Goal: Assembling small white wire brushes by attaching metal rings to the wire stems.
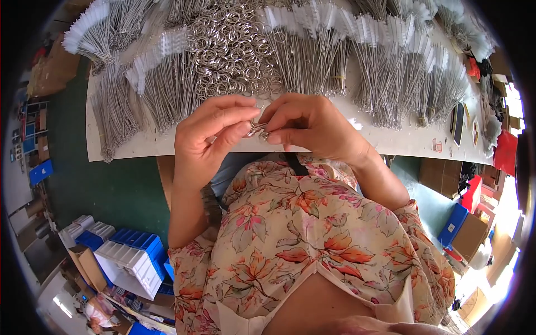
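Two hands meet just above the near edge of a white table (139,146), in front of a flowered blouse (312,234) that fills the near middle. Near left, on the green floor (106,190), stand blue and white crates (131,257) with cardboard boxes beside them; near right lie more boxes and a blue bin (453,223). The left hand (209,131) pinches a small metal ring (258,130) between thumb and forefinger, its other fingers curled loosely. The right hand (312,124) grips the same ring from the other side, fingertips pressed together and knuckles bent, so the two hands touch at the ring. The ring hangs in the air between the fingertips, just off the table's near edge; what else is threaded on it is too small to tell. Just beyond the hands lies a heap of metal rings (231,47), spread across the middle of the table. Bundles of thin wire brushes (402,72) with white bristle tips fan out to the left and right of the heap and along the far edge. Far right, past the table's end, red and dark things are piled, too blurred to name.
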A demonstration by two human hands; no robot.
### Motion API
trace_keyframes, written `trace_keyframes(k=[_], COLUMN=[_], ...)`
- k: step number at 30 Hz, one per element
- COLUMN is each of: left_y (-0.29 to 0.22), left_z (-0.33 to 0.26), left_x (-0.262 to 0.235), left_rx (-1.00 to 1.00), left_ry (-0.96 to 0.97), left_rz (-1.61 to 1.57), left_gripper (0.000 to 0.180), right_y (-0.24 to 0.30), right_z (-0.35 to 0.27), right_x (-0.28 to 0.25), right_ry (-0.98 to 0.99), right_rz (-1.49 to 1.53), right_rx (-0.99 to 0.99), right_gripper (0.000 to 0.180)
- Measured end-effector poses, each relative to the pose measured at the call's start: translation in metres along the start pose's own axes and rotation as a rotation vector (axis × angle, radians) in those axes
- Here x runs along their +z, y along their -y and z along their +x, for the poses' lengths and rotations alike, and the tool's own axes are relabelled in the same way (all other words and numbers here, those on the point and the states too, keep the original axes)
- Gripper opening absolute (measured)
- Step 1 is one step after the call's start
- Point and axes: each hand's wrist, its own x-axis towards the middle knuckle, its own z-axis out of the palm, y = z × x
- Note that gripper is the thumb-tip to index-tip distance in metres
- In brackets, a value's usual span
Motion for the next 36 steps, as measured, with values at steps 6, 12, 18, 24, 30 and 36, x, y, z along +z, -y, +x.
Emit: trace_keyframes(k=[6,12,18,24,30,36], left_y=[-0.01,-0.002,-0.01,-0.016,-0.016,-0.017], left_z=[0.01,0.015,0.017,0.028,0.034,0.035], left_x=[0.0,0.001,0.013,0.009,-0.002,-0.005], left_rx=[-0.008,0.022,0.075,0.209,0.212,0.218], left_ry=[0.119,0.09,-0.137,-0.207,-0.156,-0.16], left_rz=[-0.034,-0.067,-0.123,0.013,0.093,0.037], left_gripper=[0.023,0.028,0.031,0.03,0.029,0.03], right_y=[0.007,0.007,0.028,0.046,0.047,0.052], right_z=[-0.003,0.0,0.003,0.014,0.025,0.027], right_x=[-0.015,-0.019,-0.008,-0.001,-0.005,-0.004], right_ry=[-0.004,-0.044,-0.13,-0.135,-0.097,-0.074], right_rz=[0.208,0.235,0.316,0.304,0.272,0.288], right_rx=[0.125,0.153,0.111,0.035,0.031,0.03], right_gripper=[0.011,0.013,0.014,0.013,0.012,0.013])
